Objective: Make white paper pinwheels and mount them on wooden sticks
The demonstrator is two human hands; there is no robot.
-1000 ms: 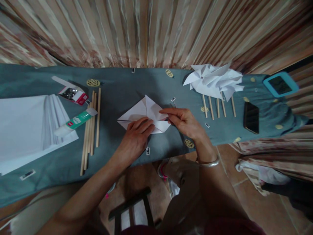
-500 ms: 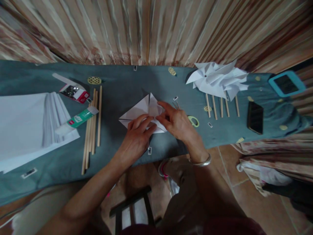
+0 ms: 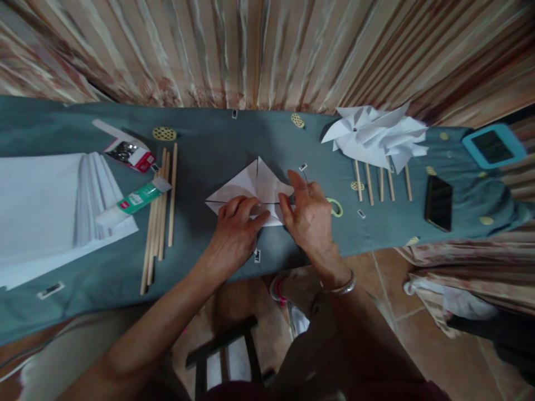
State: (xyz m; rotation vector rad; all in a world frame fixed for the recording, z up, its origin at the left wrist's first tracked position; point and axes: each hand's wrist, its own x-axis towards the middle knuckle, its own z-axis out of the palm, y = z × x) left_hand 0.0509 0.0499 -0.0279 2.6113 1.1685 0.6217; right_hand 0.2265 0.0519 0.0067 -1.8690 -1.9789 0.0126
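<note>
A white sheet of paper (image 3: 240,185), creased and slit from its corners toward the middle, lies on the cloth-covered table in front of me. My left hand (image 3: 236,225) holds it down near its centre, fingers bent and thumb pressing on it. At the sheet's right corner is my right hand (image 3: 307,211), its thumb and forefinger apart with the paper's edge between them, not visibly pinched. Scissors (image 3: 335,207) with a pale green handle lie just beyond the right hand, partly hidden by it.
Left of the sheet are wooden sticks (image 3: 171,195), a green-and-white glue tube (image 3: 137,199), a red box (image 3: 132,155) of small metal pieces and a paper stack (image 3: 37,206). Rightward lie paper pinwheels (image 3: 376,133) on sticks, a phone (image 3: 438,203) and a blue-framed device (image 3: 494,146). A curtain (image 3: 251,50) hangs behind.
My right hand has drawn back to the right from the paper's middle, and its thumb and forefinger have spread. The left hand keeps pressing the sheet.
</note>
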